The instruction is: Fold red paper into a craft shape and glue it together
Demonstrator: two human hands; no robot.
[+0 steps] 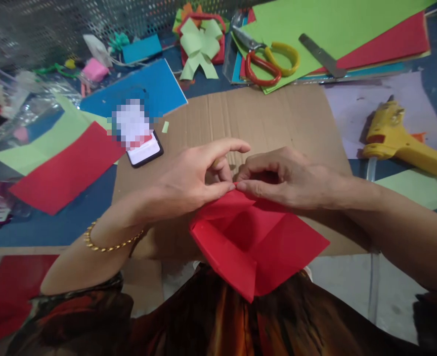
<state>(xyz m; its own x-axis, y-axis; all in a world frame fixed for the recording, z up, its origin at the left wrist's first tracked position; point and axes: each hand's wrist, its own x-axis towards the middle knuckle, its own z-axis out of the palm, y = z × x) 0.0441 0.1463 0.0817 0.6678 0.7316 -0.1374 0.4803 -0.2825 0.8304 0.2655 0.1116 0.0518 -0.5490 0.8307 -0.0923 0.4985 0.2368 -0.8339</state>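
A folded red paper [274, 247] hangs from my fingers over the front edge of the brown cardboard, close to my body. My left hand [199, 173] pinches its top edge between the thumb and a bent finger, with the index finger stretched out above. Right beside it, my right hand [281, 178] is closed on the same edge, thumb in front and fingers curled behind. The two thumb tips nearly touch. Below the hands the paper opens into angled flaps, one of them folded over at the left.
Cardboard [278, 118] lies under the hands. A phone [142, 143] and red sheet [70, 168] are at left. Behind are scissors [266, 66], a metal blade [322, 55] and a green paper bow [199, 47]. A yellow glue gun [400, 141] lies at right.
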